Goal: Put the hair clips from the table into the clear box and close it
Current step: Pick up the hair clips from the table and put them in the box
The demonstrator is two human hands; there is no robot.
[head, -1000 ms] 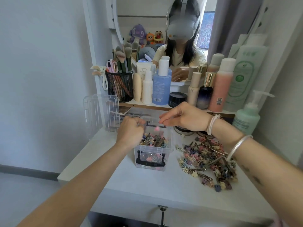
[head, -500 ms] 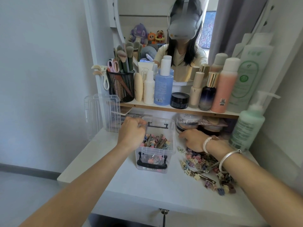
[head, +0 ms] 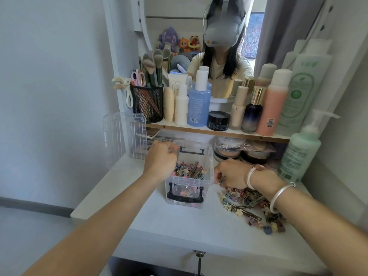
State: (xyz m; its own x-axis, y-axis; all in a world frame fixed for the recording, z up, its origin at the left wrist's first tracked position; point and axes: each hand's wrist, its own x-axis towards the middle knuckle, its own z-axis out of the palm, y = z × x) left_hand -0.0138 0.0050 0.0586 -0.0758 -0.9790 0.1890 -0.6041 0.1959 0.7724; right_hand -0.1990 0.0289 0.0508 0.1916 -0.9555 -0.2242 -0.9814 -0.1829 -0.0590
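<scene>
The clear box [head: 209,162] with black latch handles stands open on the white table, part filled with hair clips [head: 189,170]. My left hand [head: 161,160] grips the box's left rim, fingers curled over the edge. A loose pile of small coloured hair clips [head: 251,205] lies on the table right of the box. My right hand [head: 232,173] is down at the pile's far left end, close to the box wall. Its fingers are curled and pinch clips at their tips. The clear lid [head: 124,136] leans upright at the back left.
A shelf [head: 219,132] just behind the box carries bottles, a jar and a black mesh brush cup [head: 148,102]. A green pump bottle [head: 300,152] stands at the right, round compacts [head: 229,150] sit under the shelf, and the table's front edge [head: 199,250] is near.
My right hand dropped from above the box to the pile on the right and curled its fingers on clips. My left hand stayed on the box rim.
</scene>
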